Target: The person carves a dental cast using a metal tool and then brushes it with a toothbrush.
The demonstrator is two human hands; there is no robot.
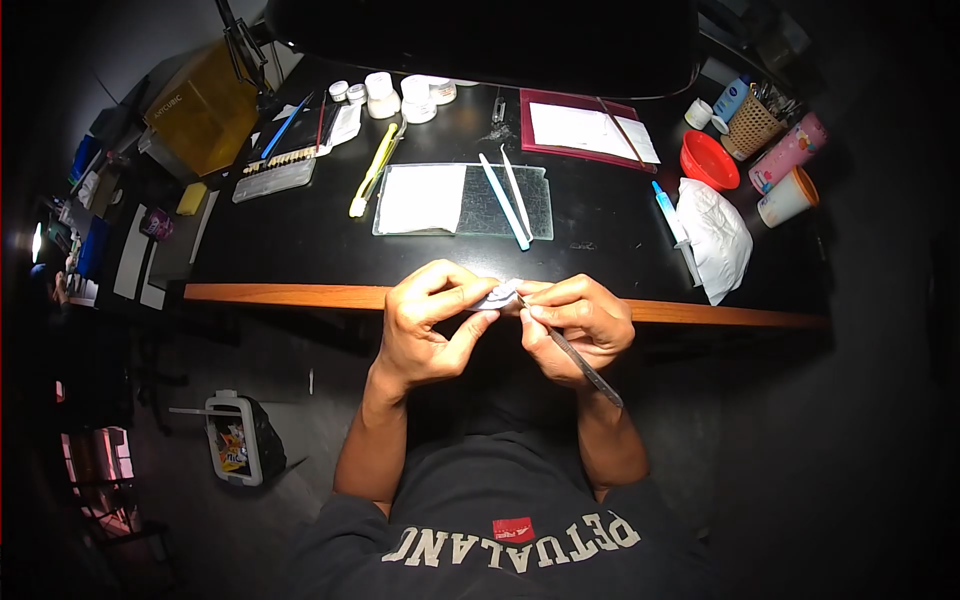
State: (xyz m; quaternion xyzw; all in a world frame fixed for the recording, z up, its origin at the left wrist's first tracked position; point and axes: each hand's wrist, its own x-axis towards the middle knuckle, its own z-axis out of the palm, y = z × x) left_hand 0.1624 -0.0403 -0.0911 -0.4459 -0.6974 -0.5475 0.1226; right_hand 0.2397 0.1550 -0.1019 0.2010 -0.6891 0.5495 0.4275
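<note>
My left hand (432,318) pinches a small whitish-grey piece (497,297) between thumb and fingers, just in front of the table's edge. Its exact kind is too small to make out, and the fingers cover part of it. In my right hand (578,322) is a slim dark tool (575,358), held like a pen. Its handle slants down to the right, and its tip meets the small piece or lies right beside it. Both hands are close together, with the fingertips nearly touching.
On the black table (310,245) lie a glass slab (545,205) with two slim tools, a yellow-handled brush (375,170), white jars (382,95), a red bowl (708,160), a syringe (678,235) and a white pouch (715,240). A lamp (480,45) overhangs the back. A bin (240,440) stands lower left.
</note>
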